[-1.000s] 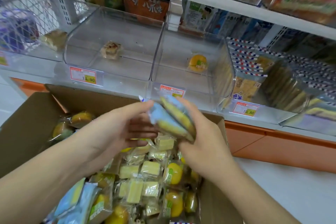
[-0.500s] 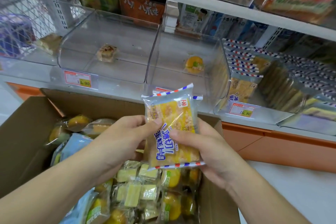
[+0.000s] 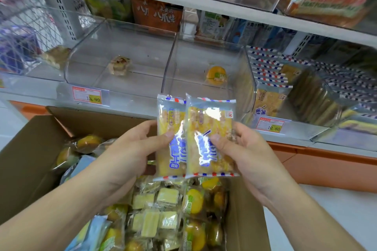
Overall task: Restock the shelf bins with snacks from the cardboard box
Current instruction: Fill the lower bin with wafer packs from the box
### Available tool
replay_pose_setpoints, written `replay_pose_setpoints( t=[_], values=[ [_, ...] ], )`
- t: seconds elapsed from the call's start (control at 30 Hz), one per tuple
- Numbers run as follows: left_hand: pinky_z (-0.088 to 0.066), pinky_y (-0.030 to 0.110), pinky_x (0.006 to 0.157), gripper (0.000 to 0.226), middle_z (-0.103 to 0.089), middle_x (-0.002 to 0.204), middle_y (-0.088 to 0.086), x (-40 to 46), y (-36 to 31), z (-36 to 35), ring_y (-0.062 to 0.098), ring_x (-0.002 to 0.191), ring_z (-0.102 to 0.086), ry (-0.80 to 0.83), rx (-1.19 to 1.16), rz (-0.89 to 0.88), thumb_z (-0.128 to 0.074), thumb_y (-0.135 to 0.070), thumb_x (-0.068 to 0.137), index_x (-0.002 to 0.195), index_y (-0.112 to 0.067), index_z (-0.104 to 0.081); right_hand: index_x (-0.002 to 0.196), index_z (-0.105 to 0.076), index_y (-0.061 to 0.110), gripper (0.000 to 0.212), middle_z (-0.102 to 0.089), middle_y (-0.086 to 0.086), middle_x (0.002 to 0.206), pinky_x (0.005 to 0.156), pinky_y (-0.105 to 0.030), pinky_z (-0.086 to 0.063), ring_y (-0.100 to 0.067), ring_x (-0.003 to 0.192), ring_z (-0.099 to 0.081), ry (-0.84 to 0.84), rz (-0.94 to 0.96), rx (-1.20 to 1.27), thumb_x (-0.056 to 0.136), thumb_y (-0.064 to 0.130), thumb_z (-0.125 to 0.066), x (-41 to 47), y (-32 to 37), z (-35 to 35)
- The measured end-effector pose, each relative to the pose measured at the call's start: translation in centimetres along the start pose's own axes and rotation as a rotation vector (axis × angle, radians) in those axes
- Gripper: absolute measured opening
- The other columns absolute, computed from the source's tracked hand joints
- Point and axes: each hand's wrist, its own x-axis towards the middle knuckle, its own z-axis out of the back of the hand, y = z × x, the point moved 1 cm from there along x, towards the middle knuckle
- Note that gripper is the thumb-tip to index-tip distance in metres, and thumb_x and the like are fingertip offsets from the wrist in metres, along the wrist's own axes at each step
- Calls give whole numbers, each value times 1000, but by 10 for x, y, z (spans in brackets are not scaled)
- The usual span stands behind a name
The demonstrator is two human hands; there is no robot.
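Above the open cardboard box (image 3: 36, 161), in front of the shelf bins: two cake-slice packets held upright side by side, long axis vertical, red/blue striped seals at top & bottom, printed faces toward the camera. Left packet (image 3: 170, 138) pinched by left hand (image 3: 130, 155), thumb on front, fingers curled behind; tucked partly behind the right one. Right packet (image 3: 210, 138) pinched by right hand (image 3: 244, 153), thumb on front w/ fingers behind. Both grips closed on the packets near mid-height, lower edges hanging just over the box contents.

In the box: mixed wrapped snacks, pale yellow squares (image 3: 151, 218) in the middle, round orange cakes (image 3: 194, 199) to the right, blue packets (image 3: 93, 232) lower left.

On the shelf behind: clear bin (image 3: 81, 63) w/ one small brown pastry (image 3: 119, 65); next bin (image 3: 242, 79) w/ one orange cake (image 3: 216, 75). Further right, bin (image 3: 334, 104) packed w/ same striped packets stood on edge. Price tags (image 3: 87, 96) & (image 3: 270, 125) on the shelf front.
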Motion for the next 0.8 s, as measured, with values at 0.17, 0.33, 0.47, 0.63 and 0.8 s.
replay_pose_setpoints(
  t=[0.17,0.33,0.47,0.63,0.8],
  values=[
    [-61,46,97,42,-80,114,-3,-2,2,-25,19,108,-77,58,208,-84,-80,-27,87,127,-24,-67,126,-65,35,32,-77,17,117,105,-42,-55,-3,110,-72,40,-9,-244,97,33,-76,-8,-9,-21],
    [-58,43,100,50,-76,124,-11,6,-1,-35,11,116,-73,114,410,-178,-78,-12,93,133,-37,-61,136,-54,35,66,-78,6,118,101,-46,-59,-12,109,-75,38,12,-173,84,15,-89,-8,14,14],
    [-54,19,97,55,-72,120,-30,17,-20,-69,-4,115,-68,135,622,-387,-82,-17,90,129,-46,-59,152,-20,63,124,-45,29,152,93,-37,-62,-9,115,-72,15,259,-373,71,10,-97,-11,47,61],
    [-54,28,97,63,-70,117,-33,58,-58,-148,-8,111,-65,231,820,-651,-80,-14,91,127,-57,-52,134,-58,39,78,-63,21,133,102,-27,-50,-3,123,-61,-141,508,-817,69,27,-98,-17,92,139],
    [-57,33,96,59,-69,119,-27,112,-77,-228,-7,110,-65,324,854,-702,-79,-17,93,130,-53,-52,123,-63,41,60,-71,21,113,92,-35,-56,-4,105,-68,-323,494,-1016,73,29,-95,2,119,215]
  ],
)
